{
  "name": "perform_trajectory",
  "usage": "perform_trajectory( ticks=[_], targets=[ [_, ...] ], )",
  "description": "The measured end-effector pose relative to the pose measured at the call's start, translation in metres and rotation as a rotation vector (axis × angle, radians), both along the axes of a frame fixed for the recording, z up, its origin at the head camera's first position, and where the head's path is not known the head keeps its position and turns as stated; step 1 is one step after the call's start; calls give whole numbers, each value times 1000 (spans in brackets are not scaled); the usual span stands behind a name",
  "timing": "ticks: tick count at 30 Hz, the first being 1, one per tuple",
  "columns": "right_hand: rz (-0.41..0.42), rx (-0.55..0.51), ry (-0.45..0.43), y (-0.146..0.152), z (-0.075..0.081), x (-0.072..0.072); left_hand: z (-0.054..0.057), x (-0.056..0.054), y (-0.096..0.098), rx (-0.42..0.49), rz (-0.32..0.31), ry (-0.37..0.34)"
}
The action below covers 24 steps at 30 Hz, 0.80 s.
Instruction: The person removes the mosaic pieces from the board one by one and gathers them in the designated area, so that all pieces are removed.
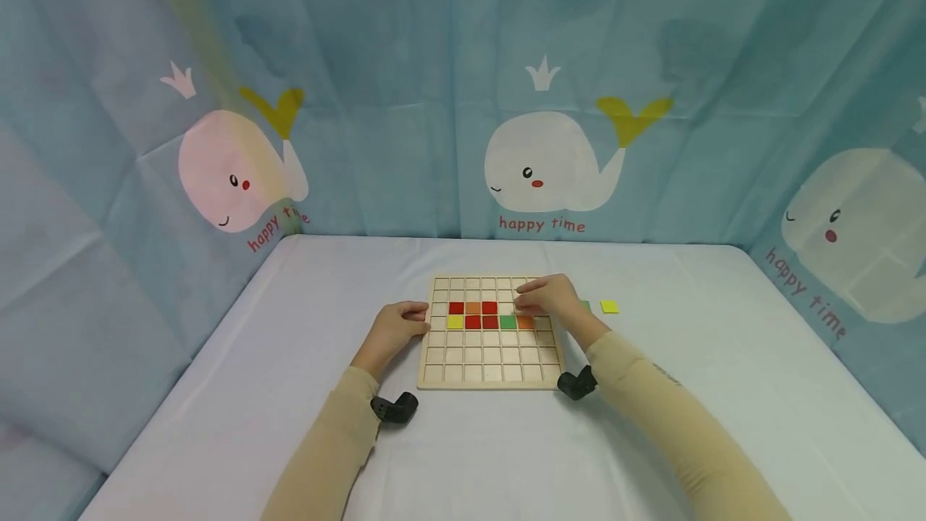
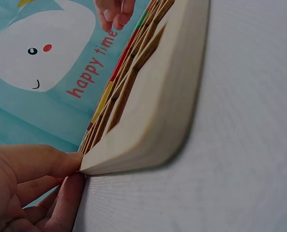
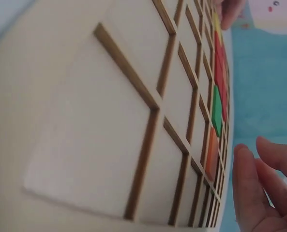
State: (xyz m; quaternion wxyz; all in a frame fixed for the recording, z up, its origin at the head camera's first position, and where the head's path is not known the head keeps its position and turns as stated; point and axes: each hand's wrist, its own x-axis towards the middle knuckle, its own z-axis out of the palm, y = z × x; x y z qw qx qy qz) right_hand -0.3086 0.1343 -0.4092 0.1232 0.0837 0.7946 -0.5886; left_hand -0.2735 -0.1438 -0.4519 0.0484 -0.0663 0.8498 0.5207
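Bearing eight visible tiles (image 1: 489, 322): one board (image 1: 492, 355)

Ten tiles (image 1: 489, 322), one board (image 1: 493, 356)
Four red tiles (image 1: 456, 308), two orange tiles (image 1: 473, 308), two green tiles (image 1: 508, 322), two yellow tiles (image 1: 610, 307) are showing

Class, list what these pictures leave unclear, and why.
Head view: some squares of the board, hidden by the right hand.
Head view: full outline of the outlying green piece, partly behind that hand.
Head view: sleeve lettering, too small.
Head view: rightmost whale, tail cut by edge.

the right hand (image 1: 555, 300) hides part of the gridded board (image 1: 492, 355).
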Motion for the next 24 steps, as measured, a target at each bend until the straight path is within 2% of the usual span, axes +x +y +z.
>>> perform_trajectory(
  ticks=[5,15,24],
  targets=[
    [21,8,-6,-6,-1,2,-1,-1,-1,6,-1,16],
    [59,-41,14,-12,-6,-1,-2,-2,-1,9,4,13],
    [112,5,25,-18,-8,-3,-3,-1,-1,5,4,19]
  ],
)
